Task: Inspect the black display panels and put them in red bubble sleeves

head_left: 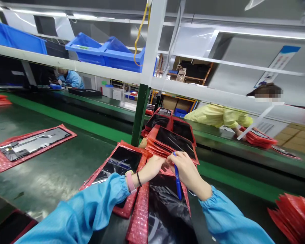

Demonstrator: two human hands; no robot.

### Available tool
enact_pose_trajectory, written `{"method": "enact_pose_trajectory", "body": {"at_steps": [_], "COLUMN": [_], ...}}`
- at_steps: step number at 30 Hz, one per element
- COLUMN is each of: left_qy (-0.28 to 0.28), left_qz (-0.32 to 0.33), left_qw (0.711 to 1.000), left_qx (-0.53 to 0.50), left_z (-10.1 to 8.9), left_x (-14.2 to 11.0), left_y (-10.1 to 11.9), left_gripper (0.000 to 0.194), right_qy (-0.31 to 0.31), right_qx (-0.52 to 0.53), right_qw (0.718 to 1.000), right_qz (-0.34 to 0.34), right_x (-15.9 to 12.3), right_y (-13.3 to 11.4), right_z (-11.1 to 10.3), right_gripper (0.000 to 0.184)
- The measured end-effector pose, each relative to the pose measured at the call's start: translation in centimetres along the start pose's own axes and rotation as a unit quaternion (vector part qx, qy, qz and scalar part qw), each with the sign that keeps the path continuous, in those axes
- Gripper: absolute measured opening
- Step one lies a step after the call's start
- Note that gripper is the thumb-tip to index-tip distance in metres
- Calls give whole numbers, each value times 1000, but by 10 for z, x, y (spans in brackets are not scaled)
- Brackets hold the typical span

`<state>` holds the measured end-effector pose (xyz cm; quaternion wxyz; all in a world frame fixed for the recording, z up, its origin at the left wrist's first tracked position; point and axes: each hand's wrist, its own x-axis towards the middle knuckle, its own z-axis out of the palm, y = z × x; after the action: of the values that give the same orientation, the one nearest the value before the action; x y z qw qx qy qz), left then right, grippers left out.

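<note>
My right hand [185,169] is closed around a blue pen [178,181], which points down toward me. Close beside it, my left hand [155,166] has its fingers curled at the far edge of a red bubble-wrap bag [139,217]; the fingertips are partly hidden. On that bag, below both hands, lies a black glossy screen panel [167,213]. To the left rests another bagged screen panel [125,159]. Just beyond my hands is a stack of red bubble-wrap bags [152,144] with dark panels on top.
A bagged panel with its metallic side up [38,140] lies on the green bench at left. More red bags [295,217] sit at right. A green post [139,115] rises ahead, under a shelf with blue bins [104,51]. Across the bench, a person in yellow [218,115] handles red bags.
</note>
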<state>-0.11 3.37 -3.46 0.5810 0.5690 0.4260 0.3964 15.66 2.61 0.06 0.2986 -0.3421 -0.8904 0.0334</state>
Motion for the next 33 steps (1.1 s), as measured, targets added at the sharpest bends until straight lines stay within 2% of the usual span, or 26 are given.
{"method": "enact_pose_trajectory", "body": {"at_steps": [6,11,15,20,25,33], "left_qy": [2,30,68,104,126,127], "left_qz": [-38,-73,-80,-64,-48,-46], "left_qw": [999,997,994,992,990,990], "left_qx": [-2,-11,-19,-32,-43,-44], "left_z": [-19,-39,-56,-72,-78,-72], "left_x": [-10,-17,-26,-39,-42,-35], "left_y": [-4,-21,-43,-60,-68,-78], "left_gripper": [30,27,26,21,26,29], "right_qy": [-39,-57,-85,-110,-123,-123], "right_qx": [32,129,184,218,235,227], "right_qw": [999,988,971,953,943,940], "right_qz": [6,66,125,179,202,221], "right_x": [8,4,-6,-13,-13,-12], "right_y": [-3,13,32,47,50,49], "right_z": [22,43,79,116,124,131], "right_gripper": [21,4,20,28,30,30]}}
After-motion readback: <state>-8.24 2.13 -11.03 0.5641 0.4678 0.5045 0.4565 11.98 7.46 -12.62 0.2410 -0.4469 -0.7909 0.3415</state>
